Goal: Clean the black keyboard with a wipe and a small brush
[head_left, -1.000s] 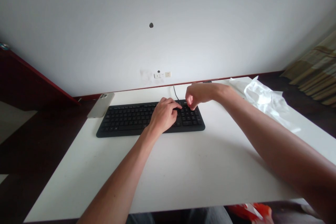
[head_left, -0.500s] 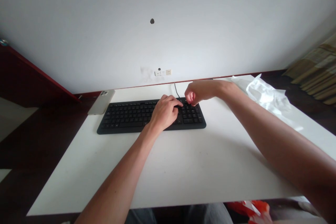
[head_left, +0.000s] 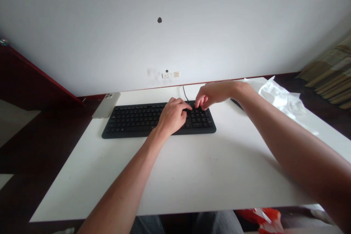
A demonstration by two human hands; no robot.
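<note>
A black keyboard (head_left: 131, 120) lies across the far part of a white table (head_left: 205, 168). My left hand (head_left: 171, 117) rests on its right half, fingers loosely bent, the index finger stretched toward the number pad. My right hand (head_left: 212, 93) hangs over the top rows of the number pad with its fingers apart and pointing down, tips on or just above the keys. Neither hand holds anything that I can see. The keyboard's cable (head_left: 184, 93) runs back to the wall.
A phone (head_left: 106, 105) lies face down at the keyboard's far left corner. Crumpled white plastic wrap (head_left: 279, 98) sits at the table's right end, and a small dark object (head_left: 236, 103) shows behind my right wrist. Something orange (head_left: 260, 217) lies below the near edge.
My right hand has loosened from a pinch and lowered its fingers onto the number pad. My left hand has stayed on the keys. The view has shifted slightly.
</note>
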